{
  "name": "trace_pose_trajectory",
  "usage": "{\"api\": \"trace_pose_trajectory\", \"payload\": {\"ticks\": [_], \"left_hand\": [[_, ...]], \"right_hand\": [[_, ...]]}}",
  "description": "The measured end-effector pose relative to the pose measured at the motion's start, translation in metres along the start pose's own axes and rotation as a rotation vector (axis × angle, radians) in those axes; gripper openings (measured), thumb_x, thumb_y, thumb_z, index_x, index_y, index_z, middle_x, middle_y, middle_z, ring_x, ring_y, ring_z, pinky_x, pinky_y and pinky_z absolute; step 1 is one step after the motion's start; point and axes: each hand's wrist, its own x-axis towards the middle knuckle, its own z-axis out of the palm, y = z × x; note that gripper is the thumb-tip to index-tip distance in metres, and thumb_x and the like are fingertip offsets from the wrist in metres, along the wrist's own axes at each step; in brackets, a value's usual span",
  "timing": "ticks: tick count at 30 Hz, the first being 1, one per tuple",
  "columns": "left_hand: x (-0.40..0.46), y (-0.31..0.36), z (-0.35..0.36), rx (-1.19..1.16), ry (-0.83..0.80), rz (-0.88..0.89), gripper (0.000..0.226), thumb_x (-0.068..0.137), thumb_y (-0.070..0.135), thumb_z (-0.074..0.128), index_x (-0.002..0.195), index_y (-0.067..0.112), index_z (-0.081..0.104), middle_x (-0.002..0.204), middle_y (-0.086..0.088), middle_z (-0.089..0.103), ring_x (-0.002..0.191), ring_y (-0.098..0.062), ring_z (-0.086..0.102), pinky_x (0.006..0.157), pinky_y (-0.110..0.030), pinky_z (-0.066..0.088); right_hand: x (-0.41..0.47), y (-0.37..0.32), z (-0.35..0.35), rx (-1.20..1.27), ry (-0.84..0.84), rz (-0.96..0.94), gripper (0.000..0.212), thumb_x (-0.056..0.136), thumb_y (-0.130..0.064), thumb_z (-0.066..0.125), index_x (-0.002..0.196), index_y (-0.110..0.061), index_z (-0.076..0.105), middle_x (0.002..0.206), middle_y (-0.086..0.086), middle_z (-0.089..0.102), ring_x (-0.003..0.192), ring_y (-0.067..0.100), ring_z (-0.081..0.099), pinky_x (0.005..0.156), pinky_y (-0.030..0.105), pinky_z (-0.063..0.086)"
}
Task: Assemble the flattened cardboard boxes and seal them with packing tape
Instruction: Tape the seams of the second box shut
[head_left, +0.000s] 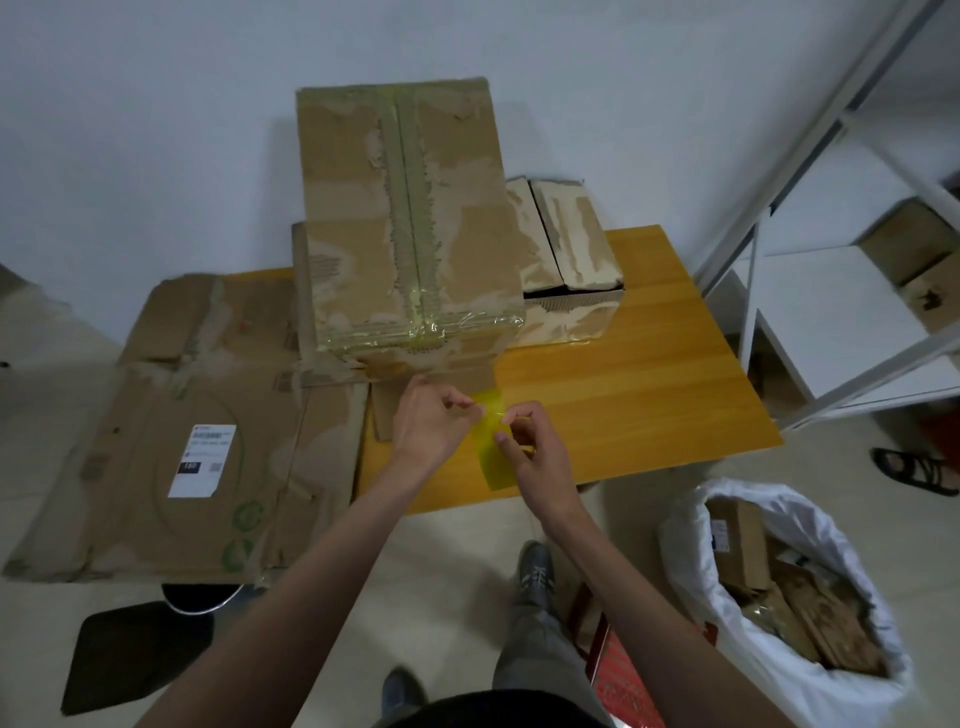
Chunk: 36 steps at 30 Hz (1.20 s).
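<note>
Translucent yellow strip of packing tape (492, 447) over an orange-yellow wood-grain table (623, 395); worn brown cardboard box (405, 223) streaked pale where torn; flattened brown cardboard sheet (171, 457) with white label, green symbols.

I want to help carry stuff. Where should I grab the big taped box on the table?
Hold the tall taped cardboard box by its two long side walls, one hand from the left and one from the right. It stands on other cardboard, and its top is already sealed with tape, so there is no flap to hook.
</note>
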Motion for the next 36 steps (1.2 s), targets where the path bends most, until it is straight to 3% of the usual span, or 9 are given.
{"api": "trace_pose_trajectory", "payload": {"ticks": [7, 12, 16, 18, 21, 23, 25, 32, 36], "left_hand": [[-0.005, 0.013, 0.029, 0.22, -0.102, -0.017, 0.007, 0.088, 0.037, 0.066, 0.088, 0.03, 0.064, 0.125, -0.006, 0.051, 0.117, -0.033, 0.054, 0.097, -0.043, 0.046], [-0.004, 0.015, 0.079, 0.326, -0.256, -0.033, 0.035, 0.095, 0.046, 0.054, 0.123, 0.026, 0.051, 0.13, -0.007, 0.05, 0.122, -0.036, 0.051, 0.098, -0.046, 0.043], [0.002, 0.002, 0.1, 0.337, -0.372, -0.149, 0.072, 0.092, 0.059, 0.053, 0.152, 0.029, 0.028, 0.149, -0.009, 0.041, 0.135, -0.035, 0.042, 0.108, -0.051, 0.037], [0.004, -0.006, 0.104, 0.325, -0.359, -0.125, 0.067, 0.094, 0.056, 0.052, 0.15, 0.026, 0.032, 0.142, -0.01, 0.045, 0.129, -0.035, 0.047, 0.105, -0.051, 0.04], [0.006, -0.015, 0.107, 0.291, -0.316, -0.065, 0.053, 0.096, 0.043, 0.056, 0.142, 0.02, 0.044, 0.129, -0.01, 0.051, 0.119, -0.033, 0.054, 0.098, -0.05, 0.045], [0.009, -0.02, 0.106, 0.28, -0.282, -0.031, 0.046, 0.096, 0.037, 0.058, 0.137, 0.018, 0.05, 0.126, -0.009, 0.052, 0.115, -0.031, 0.056, 0.095, -0.047, 0.047], [0.012, -0.025, 0.104, 0.268, -0.244, -0.014, 0.04, 0.096, 0.033, 0.059, 0.133, 0.017, 0.054, 0.125, -0.009, 0.053, 0.113, -0.03, 0.057, 0.093, -0.044, 0.048], [0.008, -0.031, 0.068, 0.192, -0.118, 0.067, 0.026, 0.095, 0.024, 0.062, 0.119, 0.017, 0.064, 0.119, -0.005, 0.057, 0.103, -0.028, 0.063, 0.082, -0.039, 0.05], [0.003, -0.033, 0.028, 0.132, 0.053, 0.274, 0.006, 0.095, 0.026, 0.062, 0.097, 0.021, 0.065, 0.098, 0.008, 0.054, 0.081, -0.011, 0.057, 0.065, -0.027, 0.043]], "right_hand": [[-0.002, 0.023, -0.014, -0.128, 0.049, 0.016, 0.015, 0.097, -0.009, 0.059, 0.105, -0.018, 0.051, 0.089, 0.019, 0.059, 0.085, 0.035, 0.056, 0.072, 0.05, 0.047], [0.011, 0.045, -0.046, -0.093, 0.127, 0.173, 0.047, 0.093, -0.01, 0.067, 0.122, -0.029, 0.036, 0.086, 0.009, 0.067, 0.079, 0.013, 0.065, 0.07, 0.036, 0.051], [0.033, 0.071, -0.074, -0.229, 0.141, 0.152, 0.049, 0.091, -0.002, 0.066, 0.119, -0.029, 0.035, 0.083, 0.005, 0.063, 0.066, 0.008, 0.059, 0.059, 0.03, 0.047], [0.05, 0.084, -0.085, -0.337, 0.163, 0.166, 0.045, 0.09, 0.0, 0.065, 0.117, -0.024, 0.038, 0.081, 0.005, 0.061, 0.067, 0.007, 0.06, 0.061, 0.037, 0.048], [0.077, 0.109, -0.099, -0.593, 0.152, 0.166, 0.038, 0.089, 0.0, 0.067, 0.117, -0.01, 0.044, 0.081, 0.017, 0.059, 0.075, 0.033, 0.06, 0.07, 0.053, 0.049], [0.09, 0.126, -0.105, -0.708, 0.122, 0.207, 0.037, 0.09, 0.0, 0.066, 0.119, -0.009, 0.045, 0.093, 0.016, 0.063, 0.085, 0.036, 0.062, 0.079, 0.053, 0.049], [0.098, 0.141, -0.107, -0.786, 0.088, 0.263, 0.038, 0.09, 0.001, 0.063, 0.121, -0.01, 0.044, 0.105, 0.016, 0.064, 0.09, 0.036, 0.061, 0.07, 0.048, 0.048], [0.102, 0.152, -0.098, -0.83, 0.111, 0.432, 0.032, 0.091, 0.001, 0.058, 0.119, -0.004, 0.045, 0.106, 0.018, 0.061, 0.095, 0.039, 0.06, 0.067, 0.048, 0.05], [0.106, 0.091, -0.071, -0.653, 0.348, 0.056, 0.018, 0.092, -0.011, 0.06, 0.109, -0.006, 0.055, 0.101, 0.009, 0.06, 0.094, 0.032, 0.058, 0.074, 0.042, 0.043]]}}
